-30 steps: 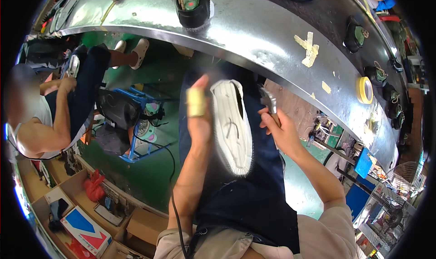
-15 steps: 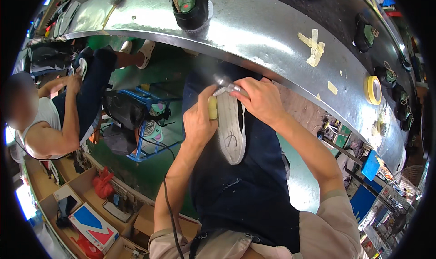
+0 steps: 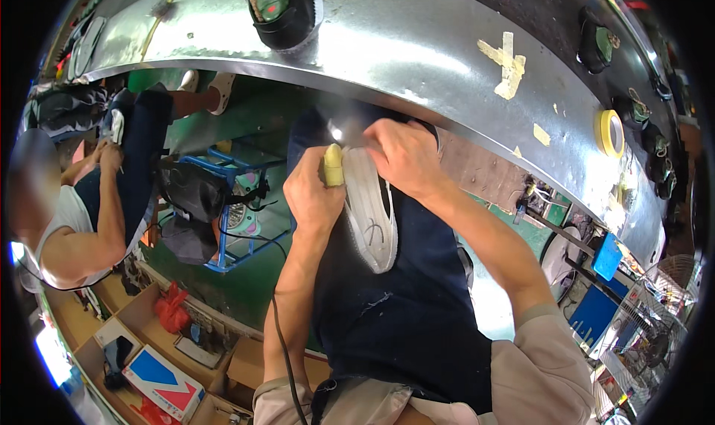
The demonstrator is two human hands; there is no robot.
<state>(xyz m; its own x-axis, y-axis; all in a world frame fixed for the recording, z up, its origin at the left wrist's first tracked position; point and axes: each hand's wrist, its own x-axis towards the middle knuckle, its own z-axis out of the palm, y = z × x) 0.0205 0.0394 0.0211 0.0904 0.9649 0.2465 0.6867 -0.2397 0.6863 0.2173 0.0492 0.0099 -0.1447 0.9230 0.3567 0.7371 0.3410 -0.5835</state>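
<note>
A shoe (image 3: 370, 201) lies on my lap, pale sole upward and pointed toe toward me, with a dark curved mark drawn near the toe. My left hand (image 3: 313, 190) is closed around its left side near the far end. A yellow finger cover (image 3: 333, 166) shows on that hand. My right hand (image 3: 406, 157) is closed at the shoe's far right end, knuckles up. Just left of its fingers a silver metal tool (image 3: 337, 133) glints, smeared by motion; its grip is hidden behind the hand. The dark apron (image 3: 387, 321) lies under the shoe.
A metal-topped bench (image 3: 402, 60) curves ahead, carrying a black shoe on a green last (image 3: 279, 11), tape strips (image 3: 510, 66) and a yellow tape roll (image 3: 609, 133). Another person (image 3: 97, 209) sits at left beside a blue-framed stool (image 3: 231, 201). Divided wooden boxes (image 3: 149, 313) stand lower left.
The shoe and both hands have shifted slightly left in view, along with a small turn of the whole picture. The metal tool now shows only as a blurred glint left of my right hand.
</note>
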